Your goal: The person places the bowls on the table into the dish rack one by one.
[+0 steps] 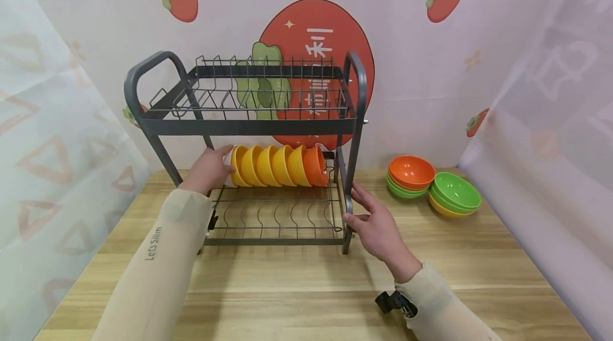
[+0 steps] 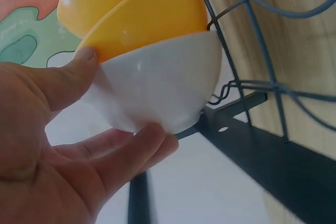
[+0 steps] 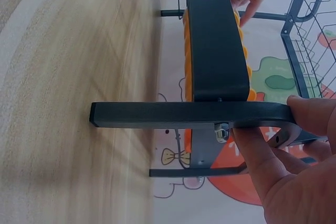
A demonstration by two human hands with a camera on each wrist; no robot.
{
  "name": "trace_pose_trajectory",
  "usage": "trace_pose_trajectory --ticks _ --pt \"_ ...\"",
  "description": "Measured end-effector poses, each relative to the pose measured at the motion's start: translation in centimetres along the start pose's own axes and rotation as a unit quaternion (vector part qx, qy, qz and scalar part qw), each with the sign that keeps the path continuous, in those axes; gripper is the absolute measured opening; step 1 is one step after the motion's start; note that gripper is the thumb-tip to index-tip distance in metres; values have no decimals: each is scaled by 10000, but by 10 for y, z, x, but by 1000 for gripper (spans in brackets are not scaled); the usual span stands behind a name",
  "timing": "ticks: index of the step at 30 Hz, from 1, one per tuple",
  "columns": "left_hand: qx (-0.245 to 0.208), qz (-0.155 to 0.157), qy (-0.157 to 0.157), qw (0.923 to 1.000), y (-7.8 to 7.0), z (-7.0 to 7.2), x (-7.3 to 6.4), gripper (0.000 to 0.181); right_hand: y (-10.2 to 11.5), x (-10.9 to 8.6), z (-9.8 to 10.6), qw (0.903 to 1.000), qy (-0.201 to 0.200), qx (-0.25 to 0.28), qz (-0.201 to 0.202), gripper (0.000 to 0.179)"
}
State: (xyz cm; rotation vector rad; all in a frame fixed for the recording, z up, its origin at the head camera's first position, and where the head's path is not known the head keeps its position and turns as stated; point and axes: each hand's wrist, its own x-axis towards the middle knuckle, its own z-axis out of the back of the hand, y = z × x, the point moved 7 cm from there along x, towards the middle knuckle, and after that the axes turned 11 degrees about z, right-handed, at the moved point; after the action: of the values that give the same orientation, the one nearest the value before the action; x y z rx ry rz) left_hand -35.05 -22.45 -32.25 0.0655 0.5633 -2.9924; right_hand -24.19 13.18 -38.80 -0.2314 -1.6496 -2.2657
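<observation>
A dark metal two-tier dish rack [image 1: 249, 127] stands on the table. On its lower tier is a row of bowls on edge: several yellow bowls [image 1: 268, 166], with an orange bowl [image 1: 313, 165] at the right end. At the left end is a white bowl [image 2: 157, 80], mostly hidden by the hand in the head view. My left hand [image 1: 207, 171] holds this white bowl, thumb at its rim beside the nearest yellow bowl and fingers on its outer side. My right hand [image 1: 380, 229] grips the rack's right front post [image 3: 168, 115], thumb and fingers on opposite sides.
To the right of the rack sit two small stacks of bowls. One has an orange bowl [image 1: 412, 172] over green; the other has a green bowl [image 1: 456, 190] on top with yellow beneath. A printed cloth backdrop [image 1: 407, 64] rises behind the wooden table [image 1: 287, 288].
</observation>
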Motion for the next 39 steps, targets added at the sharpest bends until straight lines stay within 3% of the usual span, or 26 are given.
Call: trace_pose_trajectory --ticks 5,14,25,29,32,36,39 --pt "-159 7 12 9999 5 -1 1 62 0 0 1 9999 -14 -104 7 75" --pt "96 -131 20 9999 4 -4 -1 61 0 -1 2 10000 -1 -80 -7 75" --pt "-133 395 -471 9980 2 3 -17 78 3 -1 0 9999 45 -131 28 75" --pt "-170 449 -448 9978 -11 3 -33 76 3 -1 0 9998 -1 -191 32 75" --pt "-176 317 -330 9988 -27 -2 -51 74 2 -1 -1 9999 21 -144 24 75" --pt "-556 -397 255 9973 -65 -23 -78 75 -1 -2 -2 9999 41 -128 -39 75" --pt "-1205 -952 902 9840 -96 -48 -94 78 -1 -3 -1 9998 29 -183 -46 75"
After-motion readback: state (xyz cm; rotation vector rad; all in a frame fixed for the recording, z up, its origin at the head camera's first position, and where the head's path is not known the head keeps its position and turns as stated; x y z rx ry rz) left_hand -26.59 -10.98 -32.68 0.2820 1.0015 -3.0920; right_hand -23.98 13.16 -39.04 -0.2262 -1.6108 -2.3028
